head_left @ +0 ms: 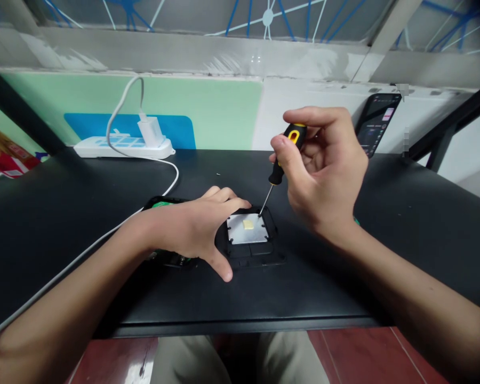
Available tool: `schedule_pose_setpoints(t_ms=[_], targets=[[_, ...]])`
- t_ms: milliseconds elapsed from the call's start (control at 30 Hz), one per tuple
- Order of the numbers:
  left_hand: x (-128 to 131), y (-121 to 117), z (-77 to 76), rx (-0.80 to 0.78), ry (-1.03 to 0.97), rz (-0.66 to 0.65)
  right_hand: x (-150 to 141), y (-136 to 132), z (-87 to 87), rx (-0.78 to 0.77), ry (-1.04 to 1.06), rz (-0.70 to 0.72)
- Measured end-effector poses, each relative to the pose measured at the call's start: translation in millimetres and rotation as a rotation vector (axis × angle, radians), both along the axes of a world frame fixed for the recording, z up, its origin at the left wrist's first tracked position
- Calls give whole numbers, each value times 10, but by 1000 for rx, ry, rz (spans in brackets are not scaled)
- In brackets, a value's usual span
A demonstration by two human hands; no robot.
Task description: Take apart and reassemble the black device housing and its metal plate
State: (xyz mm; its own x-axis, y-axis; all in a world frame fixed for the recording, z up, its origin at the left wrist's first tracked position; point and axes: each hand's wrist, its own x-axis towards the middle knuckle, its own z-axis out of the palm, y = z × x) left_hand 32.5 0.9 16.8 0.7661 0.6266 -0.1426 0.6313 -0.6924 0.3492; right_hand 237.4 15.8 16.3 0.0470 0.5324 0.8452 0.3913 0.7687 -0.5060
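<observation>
My right hand (324,165) is closed around the black and yellow handle of a screwdriver (278,170). The screwdriver tilts, and its tip meets the upper right corner of a silver metal plate (240,234). A small pale yellow pad (248,224) sits on that plate, which lies inside a black plastic cover (270,248). Spread over the cover's left side is my left hand (192,226), thumb and fingers apart, its fingertips at the cover's upper edge. Partly hidden under that hand is another black casing (172,261) with a green circuit board showing.
A white power strip (124,148) with a plugged-in charger (150,130) stands at the back left; its white cable (172,184) runs across the black table (240,306). A phone (378,125) leans against the wall. A red snack packet (8,152) lies far left.
</observation>
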Motion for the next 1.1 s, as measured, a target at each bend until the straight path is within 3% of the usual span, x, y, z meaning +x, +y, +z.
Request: schedule_pose_setpoints(t_ms=[333,533,1100], targets=[[0,-19,34,-6,-6,28,125,51,-124,137,-93,6],[-9,-47,-4,-26,-14,29,198,152,-112,284,-15,-29],[18,-66,24,-44,-3,55,157,183,-193,68,0,71]])
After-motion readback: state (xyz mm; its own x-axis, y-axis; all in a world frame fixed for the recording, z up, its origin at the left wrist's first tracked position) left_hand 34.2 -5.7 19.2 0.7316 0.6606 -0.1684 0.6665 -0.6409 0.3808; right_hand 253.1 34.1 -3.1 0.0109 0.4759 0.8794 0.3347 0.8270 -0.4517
